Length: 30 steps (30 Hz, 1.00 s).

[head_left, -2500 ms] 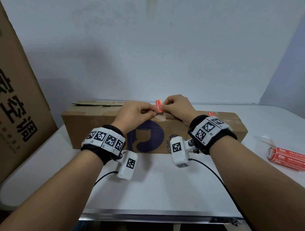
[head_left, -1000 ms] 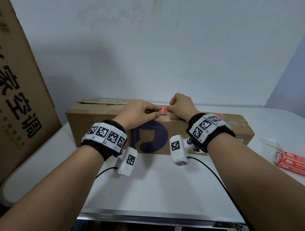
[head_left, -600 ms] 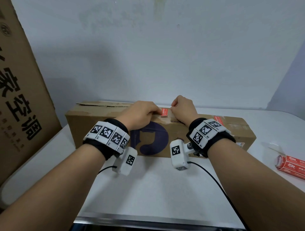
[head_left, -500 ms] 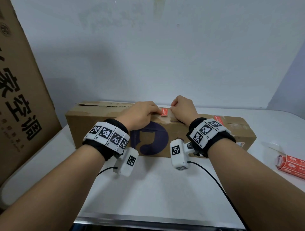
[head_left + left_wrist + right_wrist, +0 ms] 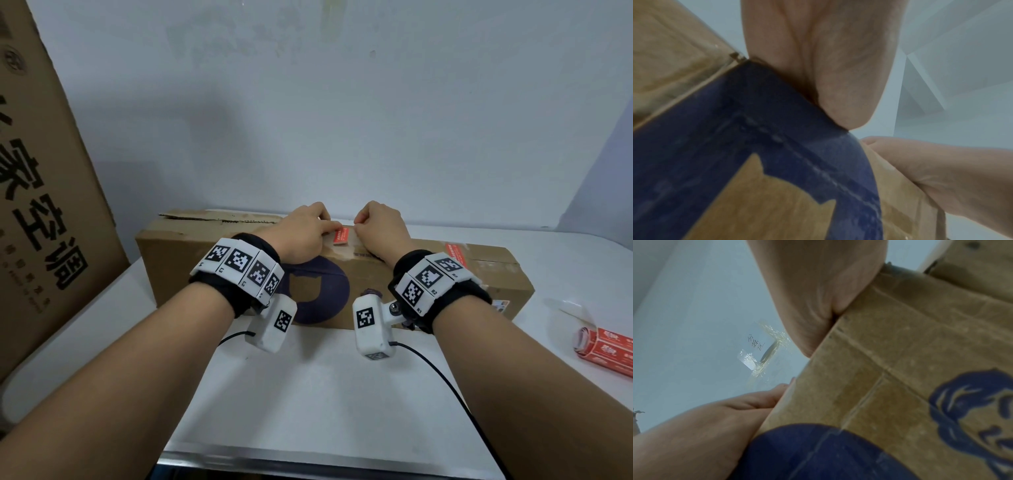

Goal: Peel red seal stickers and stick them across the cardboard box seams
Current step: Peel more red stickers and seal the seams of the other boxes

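Red seal sticker [image 5: 340,236] lies on the long brown cardboard box [image 5: 212,263] top between both hands; curled fingers [image 5: 327,229] touch its edge. Uneven pressing could wrinkle it or miss the seam.

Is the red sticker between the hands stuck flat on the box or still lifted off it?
Flat, as far as the head view shows: the sticker lies on the box top between both hands, nothing raised. The wrist views hide it.

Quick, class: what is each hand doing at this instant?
Left hand: fingers curled, pressing the red seal sticker onto the cardboard box.
Right hand: curled beside it, holding nothing visible.
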Tool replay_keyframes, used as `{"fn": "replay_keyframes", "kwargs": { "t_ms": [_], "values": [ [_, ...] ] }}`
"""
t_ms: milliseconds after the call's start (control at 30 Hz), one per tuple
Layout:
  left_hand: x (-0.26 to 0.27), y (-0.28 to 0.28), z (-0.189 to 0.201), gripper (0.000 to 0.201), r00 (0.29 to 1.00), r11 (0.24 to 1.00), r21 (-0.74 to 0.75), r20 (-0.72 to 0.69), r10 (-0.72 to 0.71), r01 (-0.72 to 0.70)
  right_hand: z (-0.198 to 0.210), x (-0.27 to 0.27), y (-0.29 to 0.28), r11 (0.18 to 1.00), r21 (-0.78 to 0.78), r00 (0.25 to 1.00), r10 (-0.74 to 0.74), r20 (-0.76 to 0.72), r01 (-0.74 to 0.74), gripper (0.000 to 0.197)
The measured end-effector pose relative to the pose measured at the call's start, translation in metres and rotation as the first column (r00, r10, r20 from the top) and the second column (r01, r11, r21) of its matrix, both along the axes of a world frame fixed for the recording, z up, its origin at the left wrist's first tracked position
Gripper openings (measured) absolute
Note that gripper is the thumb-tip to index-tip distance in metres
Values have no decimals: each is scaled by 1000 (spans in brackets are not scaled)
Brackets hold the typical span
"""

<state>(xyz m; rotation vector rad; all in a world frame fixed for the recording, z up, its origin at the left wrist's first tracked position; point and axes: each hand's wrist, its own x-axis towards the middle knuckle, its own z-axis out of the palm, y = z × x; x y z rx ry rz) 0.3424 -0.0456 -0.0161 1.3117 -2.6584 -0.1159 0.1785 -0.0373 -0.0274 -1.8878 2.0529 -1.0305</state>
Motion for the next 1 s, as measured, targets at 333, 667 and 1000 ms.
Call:
{"fn": "replay_keyframes", "kwargs": {
  "t_ms": [333, 667, 1000],
  "values": [
    [-3, 3, -3, 44, 987, 996, 18, -132, 92, -91, 6, -5, 10, 995, 13, 993, 103, 59, -104, 32],
    [2, 18, -17, 40, 952, 986, -130, -302, 60, -104, -5, -3, 37, 958, -82, 957, 263, -123, -274, 37],
    [2, 19, -13, 39, 949, 990, -81, -302, 85, -115, -14, 4, 46, 953, -146, 951, 233, -205, -265, 35]
  ]
}}
